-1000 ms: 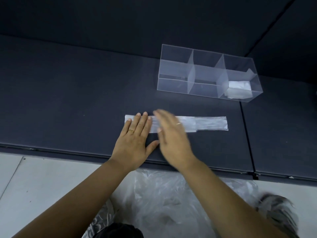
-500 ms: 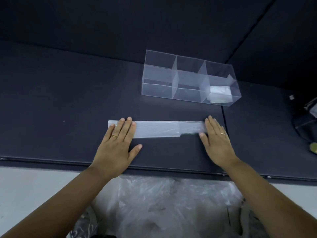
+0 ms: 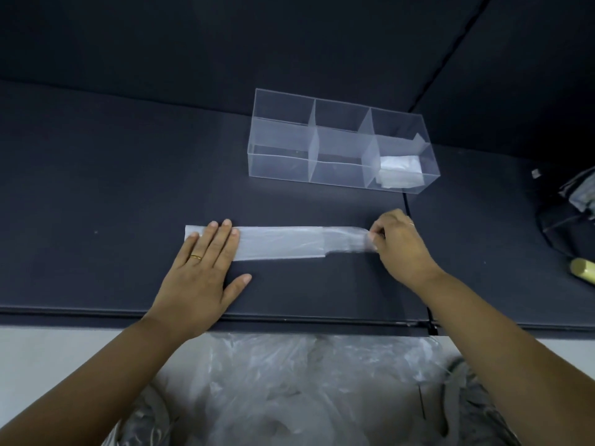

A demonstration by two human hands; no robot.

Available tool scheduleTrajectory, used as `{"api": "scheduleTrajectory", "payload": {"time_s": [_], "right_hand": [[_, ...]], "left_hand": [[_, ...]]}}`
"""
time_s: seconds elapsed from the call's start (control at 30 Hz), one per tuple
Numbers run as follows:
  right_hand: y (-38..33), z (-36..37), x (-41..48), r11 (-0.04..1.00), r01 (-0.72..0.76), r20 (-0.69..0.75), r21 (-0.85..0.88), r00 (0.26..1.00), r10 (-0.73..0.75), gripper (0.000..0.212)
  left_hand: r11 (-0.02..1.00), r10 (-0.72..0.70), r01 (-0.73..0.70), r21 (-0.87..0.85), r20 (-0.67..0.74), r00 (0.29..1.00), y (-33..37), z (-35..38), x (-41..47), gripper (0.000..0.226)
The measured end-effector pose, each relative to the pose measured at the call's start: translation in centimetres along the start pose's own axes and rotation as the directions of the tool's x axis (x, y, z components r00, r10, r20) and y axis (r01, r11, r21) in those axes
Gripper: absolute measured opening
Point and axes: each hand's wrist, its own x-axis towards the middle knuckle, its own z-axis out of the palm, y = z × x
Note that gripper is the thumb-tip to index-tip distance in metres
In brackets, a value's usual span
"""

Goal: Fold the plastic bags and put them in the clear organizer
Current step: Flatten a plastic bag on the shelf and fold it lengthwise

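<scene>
Fingers (image 3: 222, 236) of both hands are at work beyond a heap of loose plastic (image 3: 273, 387) at the bottom of the frame (taken to be bags awaiting folding). On the desk (image 3: 96, 188), mid-frame, a bag strip (image 3: 283, 241) lies flat, running left to right. The left hand (image 3: 199, 275) rests on its left end, fingers straight and together, pressing it down, thumb out on the desk. The right hand (image 3: 399, 249) has its fingers curled, pinching the strip's right end, which is slightly raised.

Further back, upper centre, stands the clear organizer (image 3: 280, 162), well apart from the strip. One folded bag (image 3: 401, 170) lies in its right-end near compartment.

Judgement: lengthwise folding looks complete, and the crosswise fold is in hand. The next move calls for carrying the pinched end leftward over the strip, edges aligned, while the left hand anchors the thin film, which will probably slip.
</scene>
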Motion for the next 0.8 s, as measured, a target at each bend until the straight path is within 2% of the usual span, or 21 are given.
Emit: {"api": "scheduleTrajectory", "payload": {"time_s": [0.07, 0.17, 0.23, 0.33, 0.43, 0.5, 0.57, 0.67, 0.73, 0.8], "right_hand": [[0.0, -1.1, -0.9, 0.973, -0.109, 0.100, 0.203, 0.991, 0.090, 0.012], [0.1, -2.4, -3.5, 0.772, -0.336, 0.312, 0.539, 0.931, 0.188, 0.010], [0.4, -2.8, -5.4, 0.652, -0.474, 0.435, 0.592, 0.869, 0.237, 0.009], [0.1, -3.6, -7.8, 0.525, -0.608, 0.577, 0.595, 0.778, 0.247, 0.024], [-1.9, -5.2, -9.5, 0.428, -0.623, 0.618, 0.655, 0.767, 0.172, 0.035], [-4.1, -6.1, -10.1, 0.379, -0.600, 0.621, 0.705, 0.780, 0.080, 0.043], [-6.4, -6.8, -10.4, 0.376, -0.556, 0.606, 0.741, 0.795, -0.018, 0.044], [-8.4, -7.4, -9.6, 0.390, -0.433, 0.491, 0.812, 0.869, -0.058, 0.046], [-8.3, -7.3, -8.4, 0.437, -0.324, 0.374, 0.839, 0.927, -0.032, 0.053], [-7.9, -6.5, -7.0, 0.498, -0.249, 0.357, 0.830, 0.925, -0.132, 0.057]], "left_hand": [[0.999, 0.042, -0.042, 0.011, 0.008, 0.999, -0.7, 0.0, 0.2, 0.079], [0.987, 0.155, -0.156, 0.025, 0.029, 0.987, -2.3, -0.1, 1.1, 0.079], [0.978, 0.209, -0.209, 0.003, 0.022, 0.978, -3.1, -0.6, 1.8, 0.080], [0.964, 0.253, -0.257, -0.064, -0.058, 0.966, -1.6, -1.8, 2.1, 0.082], [0.881, 0.361, -0.393, -0.265, -0.161, 0.918, 4.2, -2.4, 1.0, 0.085], [0.808, 0.358, -0.403, -0.429, -0.184, 0.915, 8.9, -2.8, -0.1, 0.088], [0.701, 0.223, -0.350, -0.621, -0.275, 0.935, 12.3, -3.5, -1.2, 0.075], [0.419, -0.049, -0.262, -0.870, -0.309, 0.950, 13.4, -5.3, -1.6, 0.035], [0.208, -0.145, -0.168, -0.963, -0.201, 0.969, 12.6, -6.1, -1.3, 0.024], [-0.013, -0.190, -0.030, -0.999, -0.027, 0.981, 11.3, -6.8, -0.8, 0.023]]}}
